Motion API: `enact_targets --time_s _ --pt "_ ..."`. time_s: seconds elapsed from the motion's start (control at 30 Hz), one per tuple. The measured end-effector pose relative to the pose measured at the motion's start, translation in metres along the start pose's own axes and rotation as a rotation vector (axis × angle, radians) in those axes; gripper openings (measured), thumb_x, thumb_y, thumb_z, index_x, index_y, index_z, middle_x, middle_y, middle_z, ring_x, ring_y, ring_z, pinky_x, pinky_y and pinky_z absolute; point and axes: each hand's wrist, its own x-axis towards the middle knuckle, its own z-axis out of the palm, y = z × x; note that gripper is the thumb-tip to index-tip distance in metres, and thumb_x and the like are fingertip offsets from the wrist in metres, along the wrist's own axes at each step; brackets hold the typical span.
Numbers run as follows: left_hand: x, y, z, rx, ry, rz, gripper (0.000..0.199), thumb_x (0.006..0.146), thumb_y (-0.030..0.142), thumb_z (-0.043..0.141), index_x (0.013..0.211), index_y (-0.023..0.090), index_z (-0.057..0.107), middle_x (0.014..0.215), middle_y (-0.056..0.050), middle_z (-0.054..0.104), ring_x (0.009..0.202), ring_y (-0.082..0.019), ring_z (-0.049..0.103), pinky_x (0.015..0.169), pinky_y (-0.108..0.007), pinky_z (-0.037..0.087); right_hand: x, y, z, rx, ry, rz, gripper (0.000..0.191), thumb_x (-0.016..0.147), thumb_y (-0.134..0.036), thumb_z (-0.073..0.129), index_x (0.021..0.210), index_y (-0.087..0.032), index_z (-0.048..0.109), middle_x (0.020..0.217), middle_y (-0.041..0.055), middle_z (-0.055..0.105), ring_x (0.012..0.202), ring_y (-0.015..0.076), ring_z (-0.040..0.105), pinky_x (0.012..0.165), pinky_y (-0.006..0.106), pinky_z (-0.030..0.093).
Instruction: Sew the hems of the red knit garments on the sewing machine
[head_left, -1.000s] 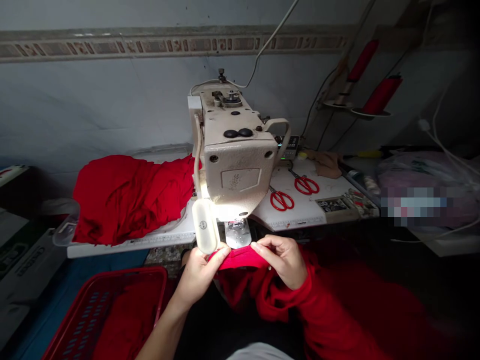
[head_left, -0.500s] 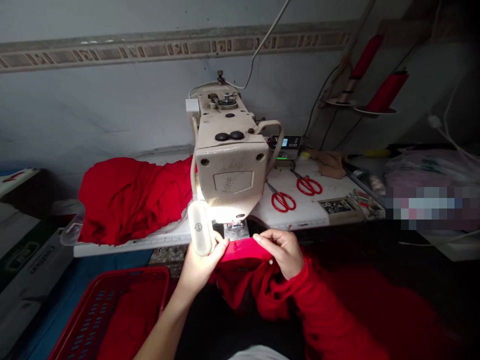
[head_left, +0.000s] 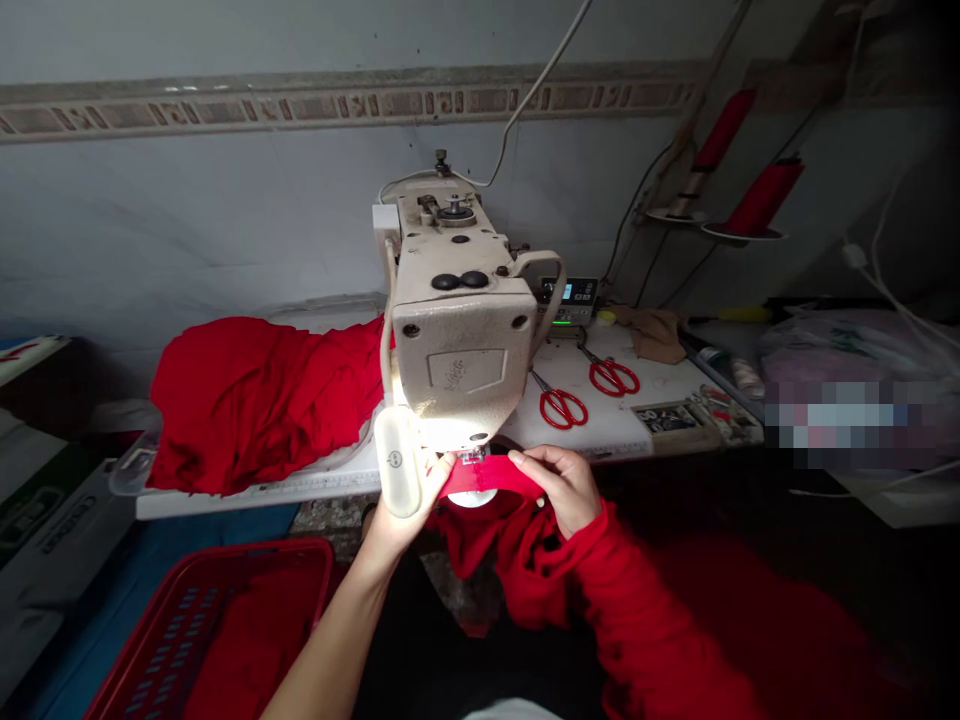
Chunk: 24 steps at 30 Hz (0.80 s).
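A band of red fabric (head_left: 491,476) is stretched between my two hands at the needle area of a beige sewing machine (head_left: 463,350). My left hand (head_left: 411,505) pinches the band's left end, partly hidden behind the white lamp (head_left: 399,460). At the right end, my right hand (head_left: 562,488) grips the band between thumb and fingers. The rest of the red cloth hangs below the band and lies against my right forearm. A round white part shows just under the band.
Piled red cloth (head_left: 262,400) lies left of the machine. Two red-handled scissors (head_left: 562,408) and a parts tray (head_left: 667,418) are on the right of the white table (head_left: 495,440). A red basket (head_left: 326,560) stands lower left. Red thread cones (head_left: 765,200) stand back right.
Both hands have moved slightly forward with the band, which now lies under the needle area and covers the metal plate. The view has shifted a little.
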Motion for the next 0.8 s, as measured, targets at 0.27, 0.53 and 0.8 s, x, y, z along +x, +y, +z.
enact_targets --time_s 0.27,0.53,0.8 --pt "-0.041 -0.017 -0.034 -0.016 0.033 -0.139 0.017 0.079 0.031 0.079 0.082 0.017 0.070 0.067 0.001 0.066 0.061 -0.015 0.061 0.063 -0.026 0.052 -0.028 0.034 -0.017 0.036 -0.009 0.104 0.036 0.077 -0.049 0.084 0.086 -0.017 0.074 0.066 -0.0015 0.064 0.049 0.0081 0.048 0.046 0.021 0.037" --pt "-0.077 0.007 -0.035 -0.050 -0.330 -0.225 0.024 0.093 0.035 0.067 0.089 0.014 0.078 0.078 -0.005 0.075 0.065 -0.015 0.064 0.061 -0.023 0.048 -0.059 0.071 0.040 0.321 -0.499 0.367 0.037 0.079 -0.052 0.083 0.091 -0.017 0.079 0.087 0.0079 0.078 0.076 0.0184 0.071 0.071 0.029 0.056" --pt "-0.053 0.009 -0.074 0.174 0.095 -0.060 0.019 0.097 0.026 0.060 0.095 0.018 0.077 0.091 -0.006 0.078 0.081 -0.020 0.073 0.068 -0.024 0.053 -0.054 0.074 0.073 0.573 -0.690 0.499 0.045 0.076 -0.061 0.080 0.082 -0.017 0.075 0.054 0.0045 0.069 0.052 0.0191 0.067 0.059 0.030 0.054"
